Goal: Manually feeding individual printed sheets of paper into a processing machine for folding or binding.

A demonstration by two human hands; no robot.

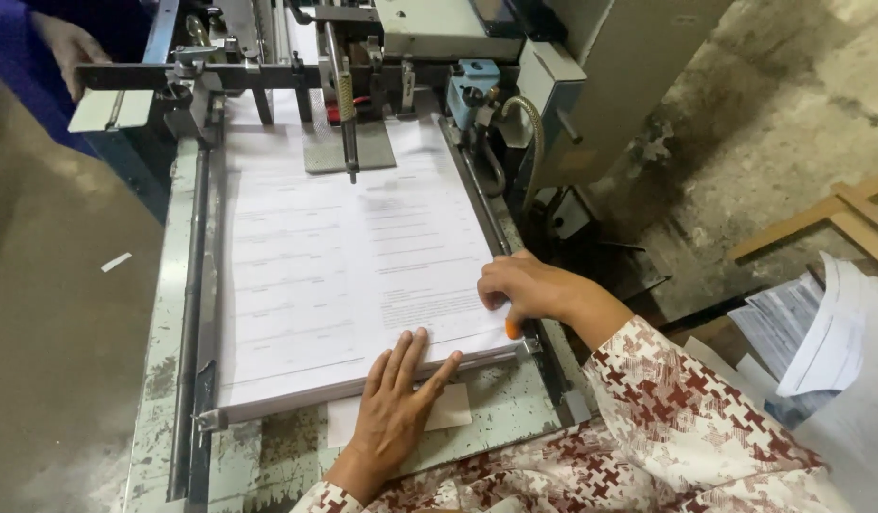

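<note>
Paper comes first: a thick stack of white printed sheets [349,275] lies flat on the worn, pale green metal feed surface [159,380] of a printing machine, held between a dark side rail [194,313] on one edge and a slim metal stop bar [363,388] along the near edge. The left hand [396,404] rests palm down with fingers spread across that near edge, pressing sheets and bar together, grasping nothing. The right hand [524,290] is curled at the stack's near right corner, fingertips on the paper's side edge; a small orange piece [512,329] shows just under it (whether it is pinched or only touched I cannot tell). A loose cream slip of card [401,418] lies on the surface, partly under the left hand.

Judging from this, the step in hand is squaring the pile against its guides. The next move seems to call for even pressure from both hands, so the top sheets do not skew, and for fingers kept clear of the feeder head.

Farther up, a thin vertical metal rod [349,119] and a grey plate [349,147] sit on the stack's far end beneath the machine's feeder assembly [439,38]. Another person's hand [68,47], in a blue sleeve, rests at the machine's far left corner. Loose printed papers [828,332] lie on the stained concrete floor [771,104] to the right.
</note>
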